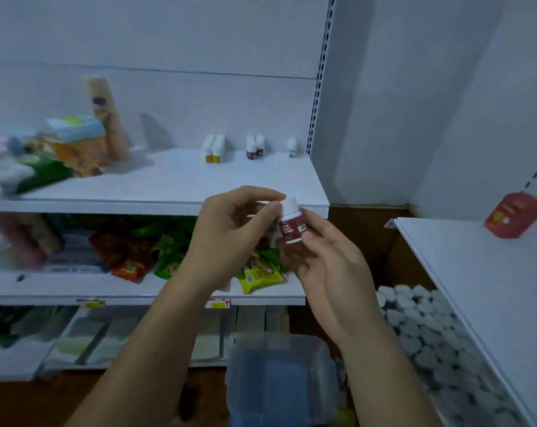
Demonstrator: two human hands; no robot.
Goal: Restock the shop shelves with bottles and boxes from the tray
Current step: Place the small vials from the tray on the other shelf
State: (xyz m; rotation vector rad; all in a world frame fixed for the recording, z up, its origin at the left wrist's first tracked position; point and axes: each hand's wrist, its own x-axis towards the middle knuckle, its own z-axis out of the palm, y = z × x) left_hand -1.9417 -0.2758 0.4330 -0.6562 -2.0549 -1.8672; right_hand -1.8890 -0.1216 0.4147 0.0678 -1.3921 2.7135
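Note:
A small white bottle with a dark red label (pixel 291 224) is held up in front of the upper shelf's front edge (pixel 156 206). My right hand (pixel 325 260) grips its body from below and the right. My left hand (pixel 233 232) pinches it near the white cap with thumb and forefinger. At the back of that shelf stand two yellow-banded white bottles (pixel 213 148), two red-labelled bottles (pixel 255 147) and a single white bottle (pixel 292 147). A clear plastic tray (pixel 279 374) sits low in front of me, blurred.
Packets and a tall tube (pixel 110 118) crowd the upper shelf's left end. Snack bags (pixel 131 251) fill the middle shelf. On the right shelf (pixel 476 272) stands a red box (pixel 515 215). Below it a carton holds several white-capped bottles (pixel 430 331).

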